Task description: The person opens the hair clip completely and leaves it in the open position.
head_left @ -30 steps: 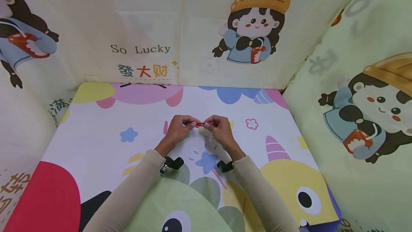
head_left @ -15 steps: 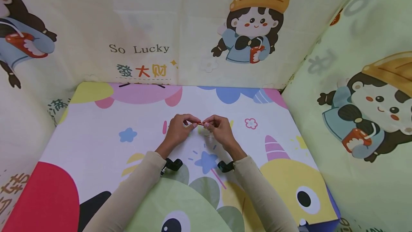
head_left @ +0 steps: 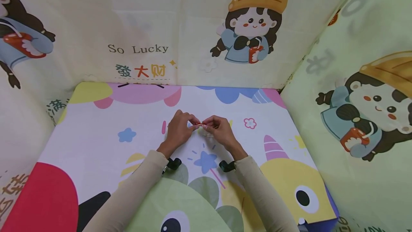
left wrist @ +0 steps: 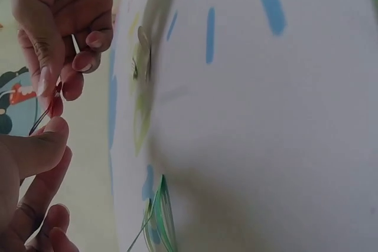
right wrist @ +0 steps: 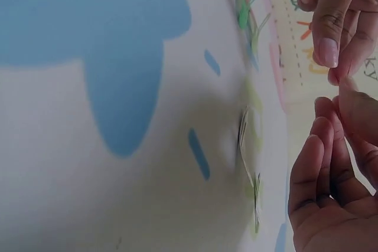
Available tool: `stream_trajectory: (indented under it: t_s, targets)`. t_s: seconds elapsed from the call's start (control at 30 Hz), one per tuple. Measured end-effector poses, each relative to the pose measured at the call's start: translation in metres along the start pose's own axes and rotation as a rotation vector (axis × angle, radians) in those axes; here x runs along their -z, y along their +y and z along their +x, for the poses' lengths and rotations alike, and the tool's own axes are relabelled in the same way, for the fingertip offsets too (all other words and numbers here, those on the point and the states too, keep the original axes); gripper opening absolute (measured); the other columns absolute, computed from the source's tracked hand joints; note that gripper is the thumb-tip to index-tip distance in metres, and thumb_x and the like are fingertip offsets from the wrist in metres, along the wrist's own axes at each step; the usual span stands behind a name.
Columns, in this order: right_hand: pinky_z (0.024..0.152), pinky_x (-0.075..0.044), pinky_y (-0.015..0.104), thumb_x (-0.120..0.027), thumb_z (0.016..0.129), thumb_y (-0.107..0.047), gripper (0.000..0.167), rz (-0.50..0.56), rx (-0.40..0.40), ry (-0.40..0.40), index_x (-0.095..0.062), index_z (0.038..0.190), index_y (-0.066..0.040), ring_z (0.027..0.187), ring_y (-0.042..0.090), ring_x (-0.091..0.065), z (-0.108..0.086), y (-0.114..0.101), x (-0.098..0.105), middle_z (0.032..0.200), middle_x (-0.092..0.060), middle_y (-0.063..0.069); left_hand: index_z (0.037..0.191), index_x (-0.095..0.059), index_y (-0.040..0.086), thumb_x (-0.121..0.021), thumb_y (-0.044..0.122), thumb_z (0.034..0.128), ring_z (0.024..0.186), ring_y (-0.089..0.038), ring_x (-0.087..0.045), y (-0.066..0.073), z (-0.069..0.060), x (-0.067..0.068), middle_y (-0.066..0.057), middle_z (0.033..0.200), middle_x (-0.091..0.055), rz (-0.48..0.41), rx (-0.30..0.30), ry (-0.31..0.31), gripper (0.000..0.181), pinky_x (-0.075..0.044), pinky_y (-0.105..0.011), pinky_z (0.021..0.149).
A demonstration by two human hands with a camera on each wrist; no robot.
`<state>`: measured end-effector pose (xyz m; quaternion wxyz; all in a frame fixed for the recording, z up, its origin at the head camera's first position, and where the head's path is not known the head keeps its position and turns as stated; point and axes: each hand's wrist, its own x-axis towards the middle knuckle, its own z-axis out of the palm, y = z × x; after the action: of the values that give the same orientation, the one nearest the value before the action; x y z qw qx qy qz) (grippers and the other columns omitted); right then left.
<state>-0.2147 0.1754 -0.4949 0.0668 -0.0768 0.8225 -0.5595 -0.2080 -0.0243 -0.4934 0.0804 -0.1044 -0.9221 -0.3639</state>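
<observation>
Both hands meet at the middle of the table in the head view. The thumb and finger of my left hand [head_left: 179, 130] pinch one end of a thin red loop-like strand [head_left: 201, 124]. My right hand [head_left: 221, 131] pinches its other end. In the left wrist view, the red strand [left wrist: 57, 92] shows between the fingertips, with dark thin lines trailing from it; fingers cover most of it, so its exact kind cannot be told. Beneath the hands lie thin green loops [left wrist: 164, 213] and a pale, thin looped bundle [left wrist: 142, 57] on the tabletop.
The table [head_left: 93, 128] wears a white cover with printed cartoon shapes. Printed cloth walls [head_left: 193, 28] stand behind it and on both sides. In the right wrist view, green loops [right wrist: 243, 10] and a pale bundle [right wrist: 243, 140] lie on the cover.
My left hand has turned and risen slightly, its fingertips drawing nearer the right hand's. The red strand between them shows at a slightly different angle. The right hand barely moves.
</observation>
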Motion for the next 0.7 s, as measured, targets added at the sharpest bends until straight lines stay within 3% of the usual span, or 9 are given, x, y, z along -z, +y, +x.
stream_trajectory:
  t_s: [0.13, 0.47, 0.7]
  targets:
    - [0.072, -0.054, 0.026, -0.083, 0.092, -0.011, 0.012, -0.093, 0.027, 0.006, -0.079, 0.104, -0.011, 0.080, 0.019, -0.066, 0.002, 0.003, 0.000, 0.093, -0.077, 0.007, 0.103, -0.085, 0.022, -0.088, 0.024, 0.0887, 0.094, -0.019, -0.053, -0.002, 0.001, -0.003, 0.001, 0.095, -0.080, 0.012, 0.008, -0.017, 0.014, -0.047, -0.031, 0.070]
    - [0.070, -0.051, 0.027, -0.084, 0.092, -0.012, 0.007, -0.317, 0.074, 0.042, -0.081, 0.097, -0.013, 0.077, 0.014, -0.067, 0.007, 0.002, -0.004, 0.090, -0.080, 0.002, 0.097, -0.084, 0.019, -0.088, 0.019, 0.0880, 0.090, -0.019, -0.052, -0.005, 0.007, -0.011, 0.002, 0.086, -0.078, 0.048, 0.014, -0.052, 0.010, -0.044, -0.031, 0.069]
    - [0.071, -0.049, 0.029, -0.084, 0.092, -0.013, 0.005, -0.407, 0.046, 0.033, -0.082, 0.096, -0.015, 0.077, 0.016, -0.063, 0.010, 0.003, -0.007, 0.088, -0.078, 0.000, 0.093, -0.084, 0.019, -0.087, 0.016, 0.0880, 0.089, -0.019, -0.051, -0.006, 0.010, -0.016, 0.001, 0.085, -0.076, 0.098, 0.011, -0.072, 0.006, -0.045, -0.031, 0.067]
